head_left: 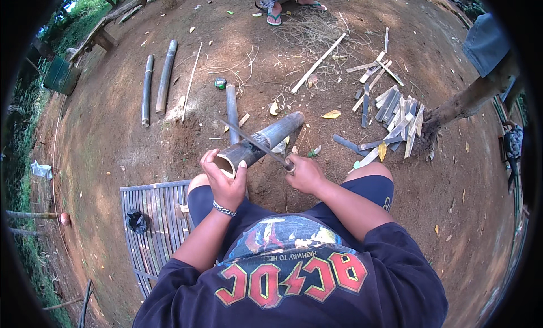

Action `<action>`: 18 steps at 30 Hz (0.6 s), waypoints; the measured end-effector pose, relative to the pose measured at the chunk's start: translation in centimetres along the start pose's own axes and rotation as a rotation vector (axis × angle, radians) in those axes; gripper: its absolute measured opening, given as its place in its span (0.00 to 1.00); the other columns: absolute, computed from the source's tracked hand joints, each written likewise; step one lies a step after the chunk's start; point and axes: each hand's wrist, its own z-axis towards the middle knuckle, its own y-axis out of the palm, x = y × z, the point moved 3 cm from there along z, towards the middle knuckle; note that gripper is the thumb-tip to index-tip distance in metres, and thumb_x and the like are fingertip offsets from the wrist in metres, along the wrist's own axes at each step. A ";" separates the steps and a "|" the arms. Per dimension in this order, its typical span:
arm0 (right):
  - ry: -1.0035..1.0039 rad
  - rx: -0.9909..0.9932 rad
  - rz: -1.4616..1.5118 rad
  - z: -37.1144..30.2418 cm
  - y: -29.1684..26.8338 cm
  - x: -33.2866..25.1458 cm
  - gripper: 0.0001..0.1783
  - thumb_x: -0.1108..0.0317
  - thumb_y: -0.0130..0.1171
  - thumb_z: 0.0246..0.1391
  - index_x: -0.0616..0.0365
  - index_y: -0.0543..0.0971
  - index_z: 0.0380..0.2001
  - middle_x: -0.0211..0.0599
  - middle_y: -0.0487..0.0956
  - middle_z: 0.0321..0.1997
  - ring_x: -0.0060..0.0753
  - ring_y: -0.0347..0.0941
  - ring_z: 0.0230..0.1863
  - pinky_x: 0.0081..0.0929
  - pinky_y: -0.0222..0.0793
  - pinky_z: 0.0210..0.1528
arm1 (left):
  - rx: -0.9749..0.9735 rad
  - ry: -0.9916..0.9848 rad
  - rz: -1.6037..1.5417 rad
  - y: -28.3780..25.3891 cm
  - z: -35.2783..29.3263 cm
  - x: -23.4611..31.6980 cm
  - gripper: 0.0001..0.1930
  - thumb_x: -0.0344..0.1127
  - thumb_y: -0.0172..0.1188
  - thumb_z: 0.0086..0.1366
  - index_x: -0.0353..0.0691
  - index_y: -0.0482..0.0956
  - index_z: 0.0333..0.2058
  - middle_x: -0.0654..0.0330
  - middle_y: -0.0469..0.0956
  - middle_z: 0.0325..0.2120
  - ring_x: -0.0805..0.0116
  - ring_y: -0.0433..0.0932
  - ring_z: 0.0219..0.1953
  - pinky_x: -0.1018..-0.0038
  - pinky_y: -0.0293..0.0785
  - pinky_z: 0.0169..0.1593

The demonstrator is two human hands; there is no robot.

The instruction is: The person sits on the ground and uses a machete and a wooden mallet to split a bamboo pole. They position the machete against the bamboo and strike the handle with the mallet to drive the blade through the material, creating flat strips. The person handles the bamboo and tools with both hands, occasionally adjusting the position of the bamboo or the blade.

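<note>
A thick dark bamboo tube (281, 129) slants away from me, its hollow pale end toward my lap. My left hand (225, 180) grips that near end, thumb on one side and fingers on the other. In my right hand (305, 174) is the handle of a long-bladed knife (262, 146), fingers closed around it. The blade lies across the top of the tube, pointing forward and left. Whether it has cut into the wall I cannot tell. A thinner bamboo piece (232, 110) lies on the ground beyond, its near part hidden behind the tube.
Split bamboo strips (399, 116) are heaped at the right by a wooden post (464, 96). Two bamboo poles (166, 76) lie far left, near a tape measure (220, 83). A slatted bamboo panel (161, 237) sits by my left leg. Another person's foot (274, 14) is ahead.
</note>
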 end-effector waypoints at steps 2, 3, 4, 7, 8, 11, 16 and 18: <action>0.148 -0.008 -0.001 0.6 0.8 1.5 0.21 0.61 0.63 0.51 0.55 0.76 0.49 0.57 0.82 0.47 0.60 0.79 0.51 0.50 0.74 0.56 | -0.012 0.028 0.017 0.1 -0.5 0.2 0.37 0.33 0.70 0.56 0.28 0.60 0.58 0.40 0.64 0.53 0.43 0.65 0.58 0.53 0.60 0.65; 0.206 0.006 -0.006 1.7 0.5 1.9 0.21 0.61 0.63 0.51 0.55 0.76 0.48 0.57 0.82 0.47 0.60 0.79 0.51 0.49 0.74 0.56 | -0.017 0.044 0.013 0.1 -0.2 0.2 0.37 0.33 0.70 0.56 0.28 0.60 0.58 0.40 0.64 0.53 0.43 0.65 0.58 0.53 0.61 0.65; 0.205 0.079 -0.054 2.4 0.1 2.2 0.20 0.62 0.63 0.50 0.55 0.76 0.47 0.57 0.82 0.46 0.61 0.79 0.50 0.50 0.74 0.55 | -0.023 0.060 0.009 0.0 -0.2 0.1 0.37 0.33 0.71 0.55 0.29 0.60 0.58 0.40 0.64 0.53 0.43 0.65 0.58 0.53 0.61 0.64; 0.005 -0.001 -0.066 0.8 -1.0 0.2 0.22 0.62 0.64 0.50 0.56 0.76 0.48 0.57 0.83 0.44 0.60 0.80 0.49 0.50 0.75 0.55 | -0.048 0.107 0.034 -0.5 -0.2 0.2 0.37 0.33 0.71 0.54 0.30 0.61 0.58 0.42 0.64 0.53 0.44 0.65 0.58 0.54 0.61 0.65; -0.090 0.036 -0.056 0.8 -0.7 0.5 0.23 0.62 0.63 0.50 0.57 0.77 0.50 0.57 0.83 0.44 0.59 0.80 0.49 0.50 0.75 0.55 | -0.050 0.114 0.030 -0.2 -0.1 0.2 0.37 0.33 0.71 0.54 0.31 0.61 0.58 0.43 0.64 0.53 0.45 0.65 0.59 0.55 0.60 0.65; 0.181 0.050 -0.064 2.4 -0.1 3.6 0.24 0.62 0.63 0.50 0.55 0.77 0.51 0.56 0.83 0.43 0.59 0.81 0.48 0.50 0.75 0.55 | -0.054 0.120 -0.004 0.1 -0.3 0.6 0.37 0.32 0.70 0.52 0.31 0.62 0.58 0.44 0.64 0.53 0.46 0.65 0.59 0.55 0.61 0.66; -0.012 0.025 -0.096 1.2 -1.4 1.6 0.24 0.62 0.63 0.50 0.55 0.76 0.52 0.56 0.83 0.46 0.56 0.80 0.51 0.49 0.75 0.56 | -0.088 0.167 0.003 -0.2 -0.2 0.1 0.37 0.31 0.71 0.51 0.32 0.62 0.57 0.45 0.65 0.53 0.46 0.66 0.58 0.55 0.62 0.64; 0.132 0.000 -0.097 1.4 -1.2 1.9 0.23 0.62 0.63 0.50 0.54 0.77 0.51 0.56 0.83 0.45 0.57 0.80 0.51 0.49 0.75 0.55 | -0.090 0.176 -0.027 -0.2 -0.1 -0.1 0.37 0.31 0.71 0.50 0.33 0.62 0.57 0.45 0.65 0.52 0.46 0.67 0.57 0.55 0.63 0.64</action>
